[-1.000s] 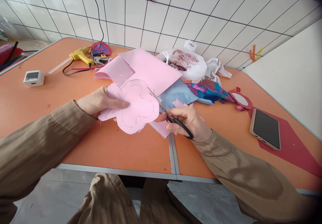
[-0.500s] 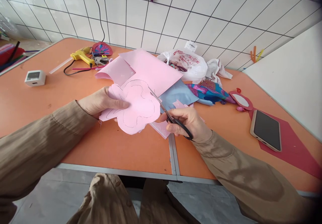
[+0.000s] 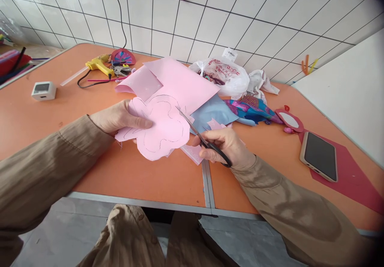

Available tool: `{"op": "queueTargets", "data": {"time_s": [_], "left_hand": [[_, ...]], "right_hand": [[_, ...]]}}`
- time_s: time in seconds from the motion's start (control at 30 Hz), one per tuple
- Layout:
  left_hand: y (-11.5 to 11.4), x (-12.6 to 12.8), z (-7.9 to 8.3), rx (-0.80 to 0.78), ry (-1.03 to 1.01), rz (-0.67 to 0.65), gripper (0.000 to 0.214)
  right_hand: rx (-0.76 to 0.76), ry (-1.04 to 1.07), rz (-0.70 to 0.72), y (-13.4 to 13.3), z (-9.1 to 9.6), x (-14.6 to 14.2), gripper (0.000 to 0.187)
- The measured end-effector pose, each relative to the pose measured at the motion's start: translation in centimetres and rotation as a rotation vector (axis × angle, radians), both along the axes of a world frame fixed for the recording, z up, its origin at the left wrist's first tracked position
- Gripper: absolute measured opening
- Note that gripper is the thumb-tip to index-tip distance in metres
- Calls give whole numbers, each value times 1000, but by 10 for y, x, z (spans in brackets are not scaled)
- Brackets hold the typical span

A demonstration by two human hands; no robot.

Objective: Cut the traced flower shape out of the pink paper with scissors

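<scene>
My left hand (image 3: 121, 119) grips a pink sheet with wavy edges (image 3: 162, 133) by its left side, thumb on top. Dark curved lines are drawn on the sheet, following its lobed outline. My right hand (image 3: 226, 147) is closed around the black handles of a pair of scissors (image 3: 195, 127). The blades point up and left and lie at the sheet's upper right edge. Behind the held piece lie a larger pink sheet (image 3: 186, 81) and a light blue sheet (image 3: 211, 113). Pink scraps (image 3: 193, 153) rest on the table below the scissors.
On the orange table's left are a yellow glue gun (image 3: 100, 65), keys (image 3: 121, 71) and a white box-shaped device (image 3: 43, 91). A plastic bag (image 3: 232, 79) and colourful cloth (image 3: 250, 109) lie at the back. A phone (image 3: 319, 155) rests on red sheet material (image 3: 354, 179) at right.
The pink sheet and my left hand have shifted slightly left relative to the scissors. The right hand keeps its hold on the scissors. The whole view has moved a little.
</scene>
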State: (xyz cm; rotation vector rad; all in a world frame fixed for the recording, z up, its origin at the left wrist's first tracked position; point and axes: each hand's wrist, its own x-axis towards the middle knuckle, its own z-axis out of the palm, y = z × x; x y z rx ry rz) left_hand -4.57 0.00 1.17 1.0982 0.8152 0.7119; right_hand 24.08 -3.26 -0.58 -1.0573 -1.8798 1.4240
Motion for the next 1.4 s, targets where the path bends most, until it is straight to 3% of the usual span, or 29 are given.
{"op": "queueTargets", "data": {"time_s": [0.23,0.53,0.83,1.17,1.4], "left_hand": [[3,-1,-5,23,-55,-32,18],[-1,-4,3,-5,35,-2,21],[-1,-5,5,19,29,-60,14],[16,-16,-10,67,112,-146,27],[18,-16,-11,63,92,-166,20]], "right_hand": [[-50,21,5,-1,0,0,44],[-10,21,8,1,-17,6,44],[-33,-27,36,0,-14,8,39],[-26,-33,22,1,-19,9,48],[-37,-53,78,1,-16,9,51]]}}
